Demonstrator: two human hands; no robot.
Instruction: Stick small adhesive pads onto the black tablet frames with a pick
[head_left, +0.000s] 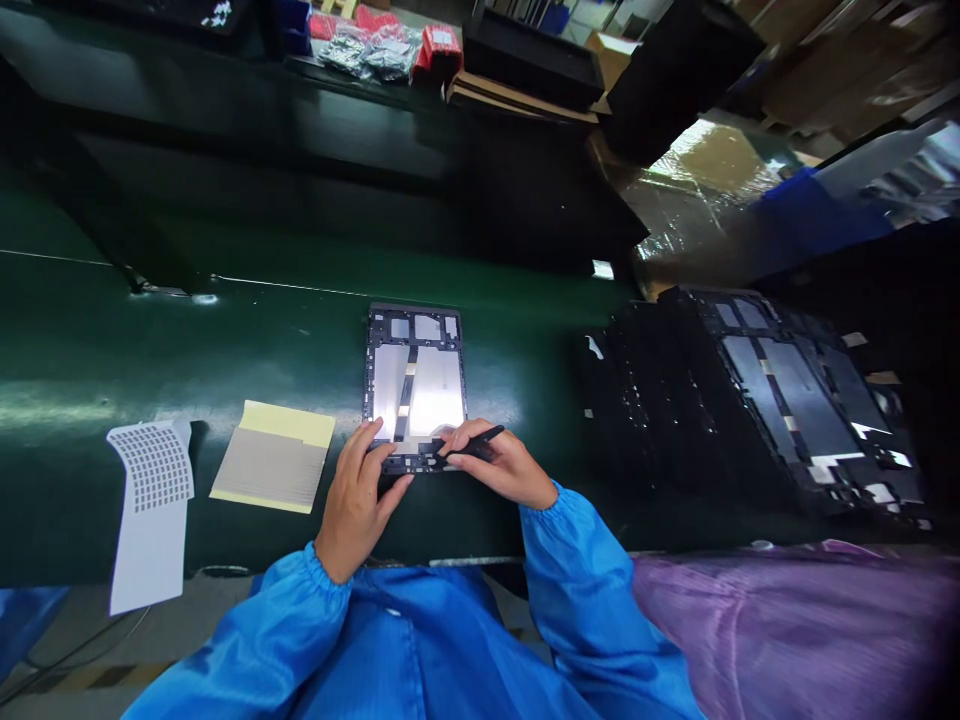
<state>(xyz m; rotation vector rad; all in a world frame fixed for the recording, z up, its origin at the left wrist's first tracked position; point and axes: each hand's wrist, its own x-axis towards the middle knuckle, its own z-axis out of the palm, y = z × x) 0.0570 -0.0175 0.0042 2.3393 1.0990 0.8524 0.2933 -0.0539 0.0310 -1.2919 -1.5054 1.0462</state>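
Observation:
A tablet frame [439, 385] with a silvery inner plate and a dark flex cable [406, 392] down its middle lies on the green table. My left hand [358, 500] rests on its lower left corner, fingers apart and touching the edge. In my right hand [504, 465] is a thin black pen-like tool [480, 440], pinched between thumb and fingers. The tool's tip meets the dark lower strip of the frame; exactly what it touches is too small to make out.
Left of the frame lie a yellow-edged sheet of thin strips [274, 460] and a white label sheet [154, 500] overhanging the front edge. Several similar tablet frames [802, 390] are stacked at the right. A dark upright post [105, 190] stands at the back left. Purple cloth [787, 630] is at lower right.

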